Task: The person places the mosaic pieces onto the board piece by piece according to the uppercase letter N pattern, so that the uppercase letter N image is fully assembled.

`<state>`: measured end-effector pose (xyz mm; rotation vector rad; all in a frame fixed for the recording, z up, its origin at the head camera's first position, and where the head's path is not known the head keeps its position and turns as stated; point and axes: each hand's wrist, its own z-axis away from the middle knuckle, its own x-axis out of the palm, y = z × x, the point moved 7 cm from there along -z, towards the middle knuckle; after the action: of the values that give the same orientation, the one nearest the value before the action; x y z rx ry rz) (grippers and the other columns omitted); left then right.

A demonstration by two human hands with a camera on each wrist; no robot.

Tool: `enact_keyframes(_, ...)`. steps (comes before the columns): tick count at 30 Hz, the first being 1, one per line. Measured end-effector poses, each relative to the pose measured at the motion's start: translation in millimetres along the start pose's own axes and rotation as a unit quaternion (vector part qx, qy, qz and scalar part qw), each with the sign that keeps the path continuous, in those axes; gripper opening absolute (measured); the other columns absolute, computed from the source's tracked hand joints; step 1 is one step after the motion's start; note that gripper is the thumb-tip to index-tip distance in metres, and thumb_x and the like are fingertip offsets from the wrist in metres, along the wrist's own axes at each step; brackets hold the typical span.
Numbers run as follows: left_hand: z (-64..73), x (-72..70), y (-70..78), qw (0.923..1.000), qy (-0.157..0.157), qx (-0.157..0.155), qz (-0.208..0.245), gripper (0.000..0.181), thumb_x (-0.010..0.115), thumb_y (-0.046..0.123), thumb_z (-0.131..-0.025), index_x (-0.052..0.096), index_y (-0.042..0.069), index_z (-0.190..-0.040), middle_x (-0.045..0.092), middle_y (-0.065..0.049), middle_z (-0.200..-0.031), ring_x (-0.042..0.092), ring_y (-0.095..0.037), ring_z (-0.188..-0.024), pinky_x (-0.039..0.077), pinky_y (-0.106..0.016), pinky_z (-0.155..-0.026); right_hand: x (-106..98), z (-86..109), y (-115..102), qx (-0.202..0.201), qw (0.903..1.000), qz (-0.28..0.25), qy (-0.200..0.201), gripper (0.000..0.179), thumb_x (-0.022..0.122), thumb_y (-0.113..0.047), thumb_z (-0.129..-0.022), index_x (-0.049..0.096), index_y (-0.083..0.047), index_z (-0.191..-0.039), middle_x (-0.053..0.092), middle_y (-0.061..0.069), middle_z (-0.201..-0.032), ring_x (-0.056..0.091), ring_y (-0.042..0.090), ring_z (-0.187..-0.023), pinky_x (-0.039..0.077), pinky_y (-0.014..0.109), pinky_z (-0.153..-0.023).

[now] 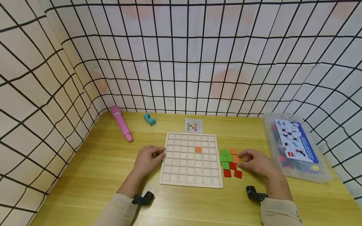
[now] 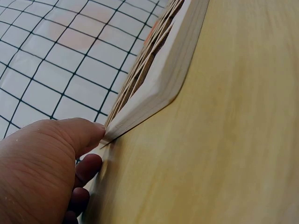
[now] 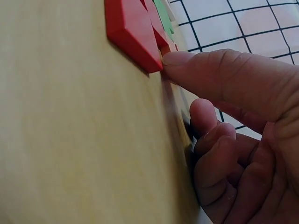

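Note:
A square wooden grid board (image 1: 191,187) lies flat with one orange square tile (image 1: 198,149) in a cell right of centre. My left hand (image 1: 147,159) rests at the board's left edge, thumb and forefinger touching its side; in the left wrist view, the thumb (image 2: 86,133) meets the board's corner. To the right of the board my right hand (image 1: 256,161) pinches an orange tile (image 1: 236,160) at its edges with thumb and forefinger. Around that tile lie another orange tile (image 1: 233,151), several green tiles (image 1: 224,152) and three red tiles (image 1: 227,173).
Behind the board lies a small printed pattern card (image 1: 193,125). A pink microphone-shaped object (image 1: 121,122) and a teal angular block (image 1: 149,119) sit at the back left. At right stands a clear plastic box (image 1: 297,147) with a molecule-picture label. Grid-patterned cloth walls surround the table.

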<state>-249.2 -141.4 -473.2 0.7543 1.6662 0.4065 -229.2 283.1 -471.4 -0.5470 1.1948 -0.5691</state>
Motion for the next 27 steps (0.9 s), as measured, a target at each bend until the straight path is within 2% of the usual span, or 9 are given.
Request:
enact_keyframes(10, 0.2, 1.1, -1.7, 1.0000, -0.002, -0.004, -0.005, 0.023, 0.077, 0.027, -0.090, 0.080, 0.019, -0.112, 0.070, 0.005, -0.089, 0.052, -0.014, -0.085, 0.040, -0.033, -0.080, 1.4, -1.1, 0.8, -0.003, 1.0000, 0.004, 0.002, 0.037, 0.078, -0.020, -0.088, 0.067, -0.006, -0.120, 0.058, 0.006, -0.094, 0.050, 0.021, -0.082, 0.041, 0.031, -0.069)
enact_keyframes(17, 0.7, 0.8, -0.9, 1.0000, 0.002, 0.000, -0.006, 0.023, 0.078, 0.027, -0.090, 0.080, 0.019, -0.111, 0.070, 0.005, -0.089, 0.052, -0.013, -0.085, 0.040, -0.033, -0.079, 0.7, -0.2, 1.1, 0.008, 0.9998, 0.016, 0.004, 0.036, 0.078, -0.024, -0.089, 0.068, -0.008, -0.119, 0.058, 0.006, -0.095, 0.050, 0.022, -0.084, 0.040, 0.033, -0.071)
enact_keyframes(27, 1.5, 1.1, -0.7, 0.9999, -0.009, -0.011, -0.006, 0.024, 0.076, 0.029, -0.091, 0.080, 0.019, -0.112, 0.070, 0.004, -0.089, 0.051, -0.014, -0.085, 0.039, -0.032, -0.080, -0.7, 0.7, 1.5, 0.017, 0.9997, 0.013, 0.007, 0.036, 0.077, -0.025, -0.090, 0.066, -0.005, -0.118, 0.058, 0.006, -0.094, 0.051, 0.022, -0.084, 0.041, 0.032, -0.072)
